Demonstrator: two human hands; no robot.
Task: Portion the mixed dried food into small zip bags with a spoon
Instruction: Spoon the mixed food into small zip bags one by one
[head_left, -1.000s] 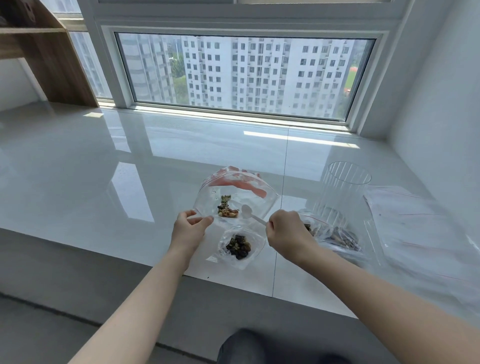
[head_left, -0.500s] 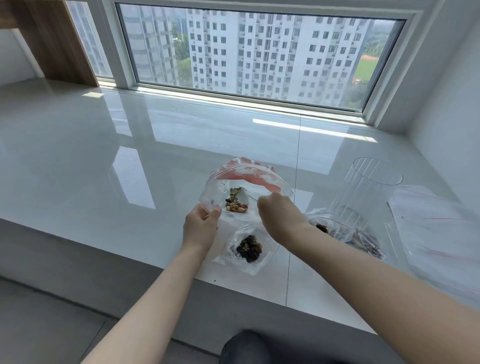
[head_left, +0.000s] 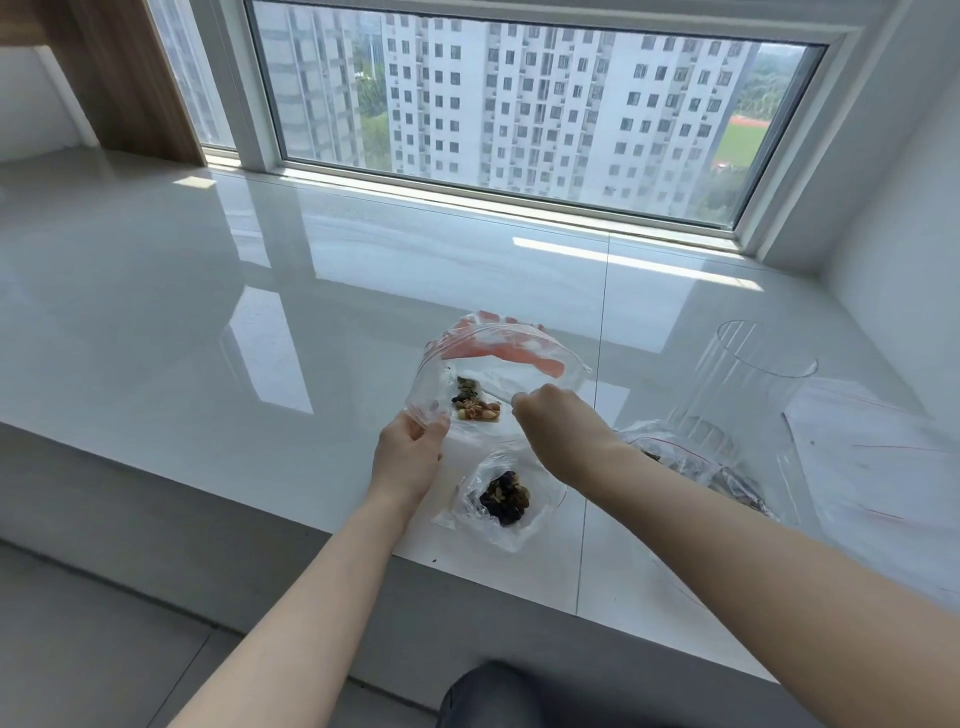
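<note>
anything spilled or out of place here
A few dark crumbs lie on the sill's front edge below the small bag, probably spilled food. Nothing else stands out.

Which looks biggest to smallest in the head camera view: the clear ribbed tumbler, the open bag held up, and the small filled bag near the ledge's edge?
1. clear ribbed tumbler
2. open bag, close to the tumbler in apparent size, so that order is unsure
3. small filled bag, clearly smallest
</note>
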